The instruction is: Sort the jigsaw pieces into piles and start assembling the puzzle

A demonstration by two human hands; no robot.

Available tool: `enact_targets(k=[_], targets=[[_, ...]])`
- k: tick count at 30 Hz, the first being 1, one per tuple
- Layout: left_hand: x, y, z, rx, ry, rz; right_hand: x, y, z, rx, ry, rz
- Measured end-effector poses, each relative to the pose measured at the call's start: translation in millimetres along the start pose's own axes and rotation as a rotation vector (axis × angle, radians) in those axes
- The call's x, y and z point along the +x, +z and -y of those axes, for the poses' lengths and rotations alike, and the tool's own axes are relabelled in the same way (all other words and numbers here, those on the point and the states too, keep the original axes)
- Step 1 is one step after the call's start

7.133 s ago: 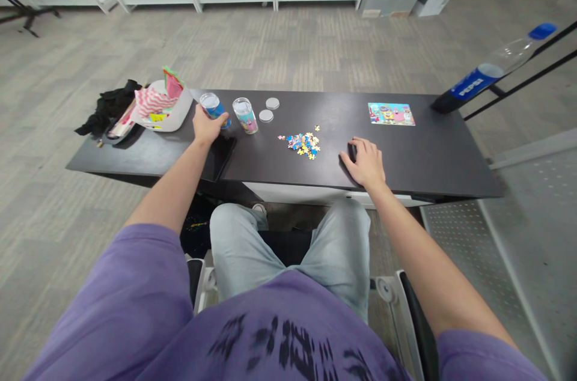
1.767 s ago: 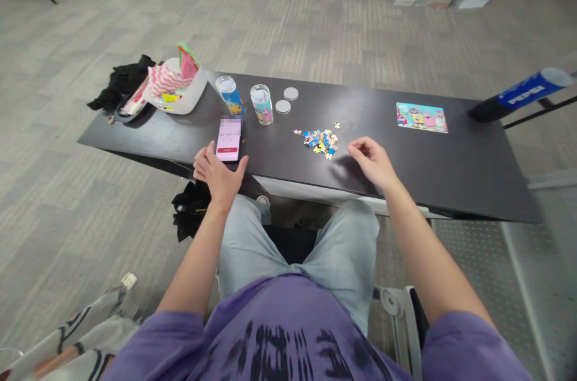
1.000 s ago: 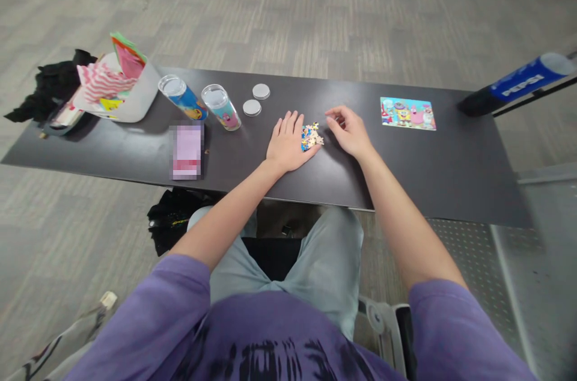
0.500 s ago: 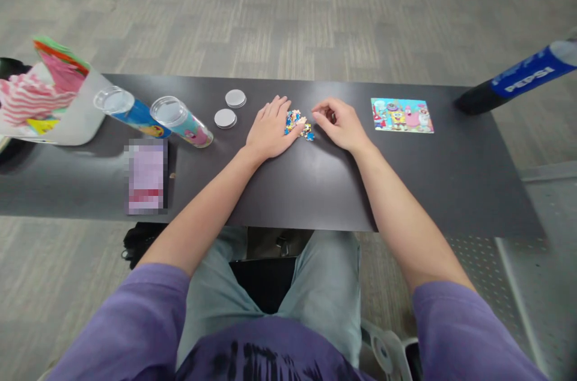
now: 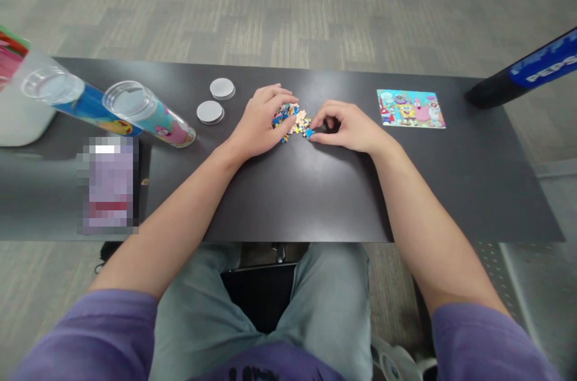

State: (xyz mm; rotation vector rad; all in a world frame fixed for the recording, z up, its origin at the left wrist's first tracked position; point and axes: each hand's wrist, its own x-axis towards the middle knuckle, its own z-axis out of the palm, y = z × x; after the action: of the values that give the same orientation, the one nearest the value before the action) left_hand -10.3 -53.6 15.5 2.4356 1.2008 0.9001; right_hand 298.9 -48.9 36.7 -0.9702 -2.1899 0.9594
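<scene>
Since the frame half a second ago, the left hand (image 5: 261,122) has gone from flat to arched, and the right hand (image 5: 349,128) has moved in to touch or nearly touch the pile (image 5: 300,121). The pile lies between the hands. The left hand is loosely spread, curled around its near side, gripping nothing that shows. The right thumb and forefinger are at a blue piece (image 5: 309,133); whether they pinch it I cannot tell.

To sort well, I would keep the left hand as a light fence, draw pieces out singly with the right fingertips, and glance at the card (image 5: 410,109) right of the right hand for colours.

The left fingers hide part of the pile, and single pieces blur together. Left of the left hand, the phone (image 5: 110,188) is pixelated and the basket (image 5: 22,119) cut off.
</scene>
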Motion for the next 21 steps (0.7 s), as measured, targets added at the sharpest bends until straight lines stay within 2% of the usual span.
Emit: enact_targets(k=[6,12,17,21], targets=[[1.2,-7.6,20.1,-0.028,-0.071,-0.065,-0.9,4.1,11.1,0.195,0.129,0.039],[1.4,-1.6,39.1,-0.100,-0.084,-0.068,0.7,12.6,22.0,0.437,0.135,-0.020],[5.6,-1.5,50.0,-0.111,-0.070,-0.089,-1.8,23.2,34.9,0.427,0.139,0.069],[11.3,-5.2,50.6,-0.108,-0.071,-0.055,-5.5,31.2,46.2,0.335,0.127,0.172]])
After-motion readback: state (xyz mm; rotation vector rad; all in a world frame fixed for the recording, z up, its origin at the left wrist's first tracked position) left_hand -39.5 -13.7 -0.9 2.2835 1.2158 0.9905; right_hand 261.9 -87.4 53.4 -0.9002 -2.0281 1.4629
